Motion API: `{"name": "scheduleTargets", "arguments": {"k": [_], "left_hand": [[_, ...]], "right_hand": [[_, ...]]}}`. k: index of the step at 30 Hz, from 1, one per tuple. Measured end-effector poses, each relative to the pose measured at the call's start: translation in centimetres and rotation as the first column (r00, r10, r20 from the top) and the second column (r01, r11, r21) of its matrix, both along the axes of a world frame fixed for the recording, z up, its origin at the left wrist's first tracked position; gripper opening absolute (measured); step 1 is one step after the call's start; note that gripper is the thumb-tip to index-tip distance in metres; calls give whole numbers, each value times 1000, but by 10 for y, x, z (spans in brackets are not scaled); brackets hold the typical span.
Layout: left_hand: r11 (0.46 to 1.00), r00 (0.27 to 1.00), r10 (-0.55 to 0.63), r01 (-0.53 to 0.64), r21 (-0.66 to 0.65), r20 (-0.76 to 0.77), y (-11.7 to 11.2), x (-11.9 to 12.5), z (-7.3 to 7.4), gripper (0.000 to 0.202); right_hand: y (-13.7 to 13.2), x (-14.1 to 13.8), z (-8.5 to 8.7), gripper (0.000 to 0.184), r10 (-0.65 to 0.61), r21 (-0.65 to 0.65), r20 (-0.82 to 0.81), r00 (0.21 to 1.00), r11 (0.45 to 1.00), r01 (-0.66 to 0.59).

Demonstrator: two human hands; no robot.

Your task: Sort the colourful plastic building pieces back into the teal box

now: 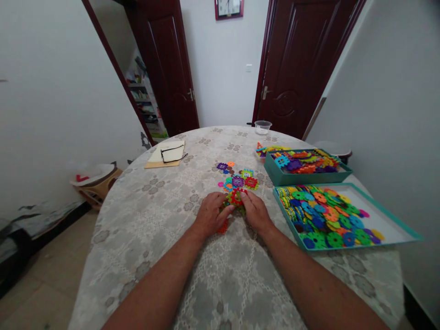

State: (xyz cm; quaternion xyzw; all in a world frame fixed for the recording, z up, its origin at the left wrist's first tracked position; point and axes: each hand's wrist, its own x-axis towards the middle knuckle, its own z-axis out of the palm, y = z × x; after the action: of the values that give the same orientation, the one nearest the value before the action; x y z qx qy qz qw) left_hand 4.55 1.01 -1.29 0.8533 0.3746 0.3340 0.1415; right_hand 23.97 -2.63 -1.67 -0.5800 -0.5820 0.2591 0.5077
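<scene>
Both my hands meet at the middle of the round table (161, 215). My left hand (210, 213) and my right hand (255, 211) are closed from either side on a small cluster of joined plastic discs (235, 199), red and green on top. An orange disc (222, 227) lies under the left hand's edge. Just beyond my fingers lies a flat chain of linked coloured discs (237, 179), purple, orange, blue, green and red.
A teal lid (392, 220) with several loose discs sits at my right. Behind it stands a teal box (275, 172) full of pieces. A notebook with glasses (167, 154) lies far left, a clear bowl (263, 127) at the far edge. Two dark doors stand behind.
</scene>
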Motion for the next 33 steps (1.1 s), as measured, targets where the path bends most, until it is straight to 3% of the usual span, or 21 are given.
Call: {"name": "scheduleTargets", "arguments": {"k": [5,11,17,23,28,31,33], "left_hand": [[999,998,-9,12,-44,69,1,-4,1,22],[994,988,-62,74,-78,145,-6,-8,5,14],[977,988,83,-54,-207,133,-10,-13,12,18],[981,991,7,19,-193,130,-15,-11,18,20],[965,987,52,-11,-263,153,-15,-9,13,21],[941,959,138,-49,-336,248,-9,-12,12,21],[918,919,204,-60,-392,338,-5,-15,12,25]], "right_hand": [[-1,-2,-1,42,58,15,102,993,998,-60],[-2,-3,-3,38,36,40,181,983,998,-44],[-5,-5,1,34,40,64,232,972,996,-56],[-4,-8,-2,31,83,128,425,901,980,-151],[-7,-6,-2,29,165,120,377,911,967,-224],[-9,2,0,37,124,115,255,959,981,-158],[-10,10,1,36,48,109,274,961,991,-81]]}}
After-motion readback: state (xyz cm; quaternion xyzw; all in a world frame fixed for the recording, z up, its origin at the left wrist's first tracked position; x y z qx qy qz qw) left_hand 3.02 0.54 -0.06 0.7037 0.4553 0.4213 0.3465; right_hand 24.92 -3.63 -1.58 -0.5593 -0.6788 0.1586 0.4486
